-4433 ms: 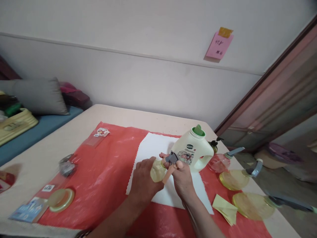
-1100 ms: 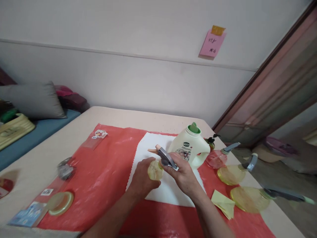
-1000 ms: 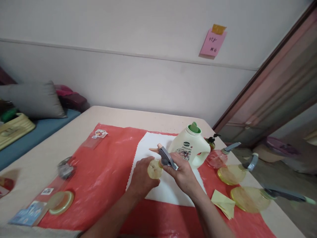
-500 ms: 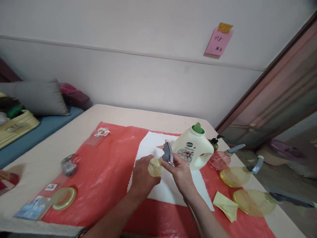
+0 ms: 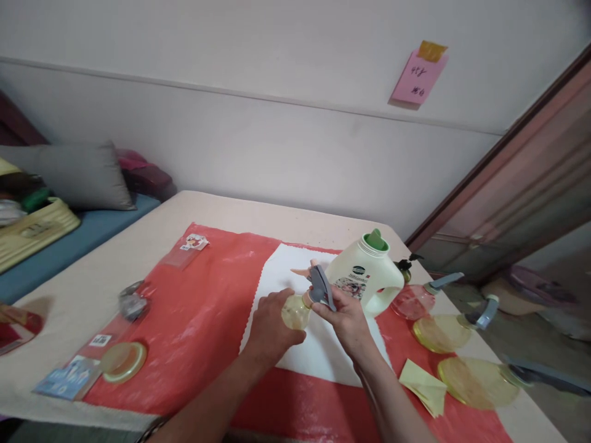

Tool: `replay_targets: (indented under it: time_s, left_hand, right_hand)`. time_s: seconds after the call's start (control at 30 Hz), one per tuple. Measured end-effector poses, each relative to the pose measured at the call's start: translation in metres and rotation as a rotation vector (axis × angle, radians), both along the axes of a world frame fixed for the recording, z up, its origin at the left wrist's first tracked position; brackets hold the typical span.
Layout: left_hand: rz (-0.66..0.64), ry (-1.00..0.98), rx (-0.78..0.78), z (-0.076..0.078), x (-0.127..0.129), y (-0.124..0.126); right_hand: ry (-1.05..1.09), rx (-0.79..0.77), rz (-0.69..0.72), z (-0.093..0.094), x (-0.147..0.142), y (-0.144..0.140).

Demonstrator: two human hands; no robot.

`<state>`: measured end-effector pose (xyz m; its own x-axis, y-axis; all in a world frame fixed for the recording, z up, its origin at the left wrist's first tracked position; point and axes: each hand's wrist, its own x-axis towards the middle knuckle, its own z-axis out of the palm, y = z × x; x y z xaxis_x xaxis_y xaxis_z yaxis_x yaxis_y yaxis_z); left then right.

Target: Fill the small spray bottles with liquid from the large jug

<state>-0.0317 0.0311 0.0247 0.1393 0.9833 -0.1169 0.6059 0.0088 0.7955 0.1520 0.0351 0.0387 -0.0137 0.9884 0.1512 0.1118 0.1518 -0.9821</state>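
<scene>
My left hand [image 5: 273, 325] is wrapped round the body of a small see-through yellow spray bottle [image 5: 294, 312], tilted above a white cloth [image 5: 318, 363]. My right hand [image 5: 344, 319] grips the bottle's grey trigger spray head [image 5: 322, 288] with thumb and fingers, at the bottle's neck. Whether the head is fully screwed on, I cannot tell. Just behind my right hand stands a large pale green detergent jug [image 5: 357, 267] with a handle, its mouth uncapped and showing a green spout.
Several spray bottles lie along the right edge, including a pink one [image 5: 413, 301] and a yellow one [image 5: 478, 383]. A folded yellow cloth [image 5: 423, 386] lies nearby. On the red sheet [image 5: 203, 344], a round lidded container [image 5: 124, 362] and plastic packets [image 5: 69, 376] sit at left.
The spray head has tilted and now sits closer in line with the bottle's neck. Both hands keep their hold. The whole view has shifted slightly.
</scene>
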Motion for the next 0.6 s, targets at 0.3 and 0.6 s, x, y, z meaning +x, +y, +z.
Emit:
replay_targets:
  time_s: [0.3,0.6]
  left_hand:
    - [0.045,-0.006,0.068,-0.004,0.001,0.002]
    - [-0.043,-0.260,-0.127,0.000,-0.003,0.001]
  right_hand:
    - [0.099,-0.003,-0.126,-0.020,-0.016,0.000]
    - [0.186,0.000,-0.036,-0.012,0.006,0.003]
